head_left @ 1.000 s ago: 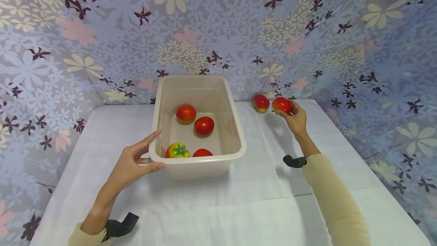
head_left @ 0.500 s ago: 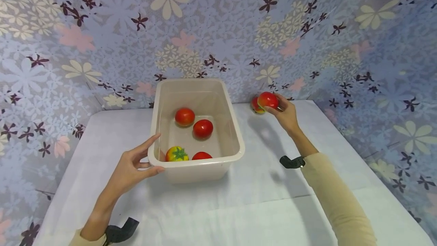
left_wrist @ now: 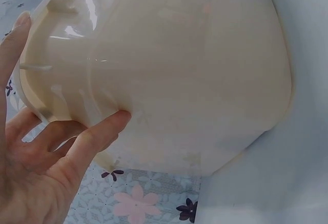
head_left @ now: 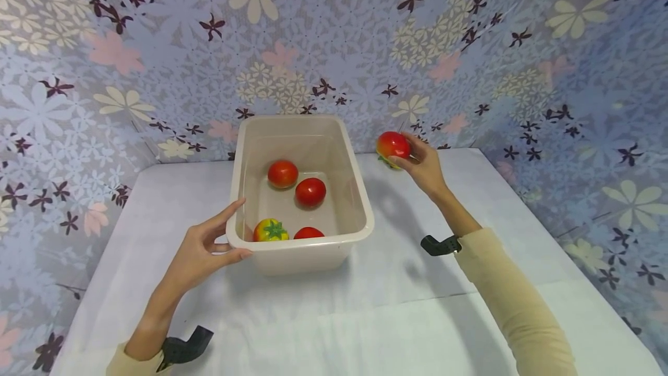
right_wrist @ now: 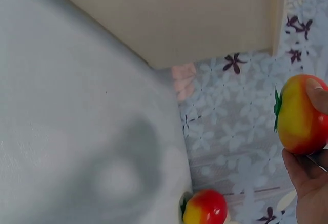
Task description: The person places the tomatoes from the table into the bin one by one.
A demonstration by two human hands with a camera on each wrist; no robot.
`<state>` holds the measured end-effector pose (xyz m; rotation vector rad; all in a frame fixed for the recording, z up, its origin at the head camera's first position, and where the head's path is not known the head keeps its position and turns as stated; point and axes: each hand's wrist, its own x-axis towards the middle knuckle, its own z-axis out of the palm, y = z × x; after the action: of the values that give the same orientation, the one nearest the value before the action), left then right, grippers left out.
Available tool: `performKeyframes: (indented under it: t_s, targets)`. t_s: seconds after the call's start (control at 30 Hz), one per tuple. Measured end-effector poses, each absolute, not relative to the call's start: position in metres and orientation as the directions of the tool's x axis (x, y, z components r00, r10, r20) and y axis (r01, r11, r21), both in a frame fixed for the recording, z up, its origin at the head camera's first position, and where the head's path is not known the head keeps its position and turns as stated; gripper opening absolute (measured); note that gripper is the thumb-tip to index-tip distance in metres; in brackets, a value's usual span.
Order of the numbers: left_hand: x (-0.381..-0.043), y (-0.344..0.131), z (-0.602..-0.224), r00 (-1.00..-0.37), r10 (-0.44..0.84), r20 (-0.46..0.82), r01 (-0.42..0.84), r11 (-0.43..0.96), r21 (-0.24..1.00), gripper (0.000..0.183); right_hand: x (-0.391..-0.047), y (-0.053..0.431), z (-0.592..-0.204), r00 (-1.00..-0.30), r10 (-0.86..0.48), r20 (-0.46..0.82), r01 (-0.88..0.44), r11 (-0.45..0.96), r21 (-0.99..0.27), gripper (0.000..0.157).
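My left hand (head_left: 195, 251) holds the near left corner of a beige plastic bin (head_left: 366, 213). In the left wrist view, its fingertips (left_wrist: 122, 117) press the bin's outer wall below the rim. My right hand (head_left: 425, 168) grips a red and yellow tomato (head_left: 391, 145), shiny like a fake one, above the table right of the bin. The right wrist view shows the held tomato (right_wrist: 297, 119) with green leaves facing the bin. Below it, another tomato (right_wrist: 207, 207) lies by the back cloth, mostly hidden in the head view.
Several tomatoes lie inside the bin, among them a red tomato (head_left: 310, 192) and a yellow one (head_left: 271, 230) with a green top. White cloth covers the table (head_left: 334, 329). Flowered fabric (head_left: 334, 33) rises behind and at both sides.
My right hand has lifted the gripped tomato and carried it left toward the bin, passing in front of the other loose tomato. The left hand stays at the bin's corner.
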<state>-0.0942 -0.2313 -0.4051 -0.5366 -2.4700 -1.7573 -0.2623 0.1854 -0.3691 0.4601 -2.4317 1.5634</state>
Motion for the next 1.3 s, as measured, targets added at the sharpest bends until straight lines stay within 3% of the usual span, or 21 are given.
performKeyframes:
  t_s: [0.4, 1.3]
  targets:
    - [-0.094, -0.232, -0.404, -0.943, 0.241, 0.229, 0.293, 0.28, 0.914, 0.083, -0.271, 0.177, -0.373, -0.903, -0.207, 0.376, -0.427, 0.365, -0.827, 0.066]
    - [-0.094, -0.23, -0.404, -0.945, 0.234, 0.227, 0.291, 0.291, 0.911, 0.082, -0.244, 0.132, -0.348, -0.817, -0.376, 0.438, -0.549, 0.272, -0.79, 0.064]
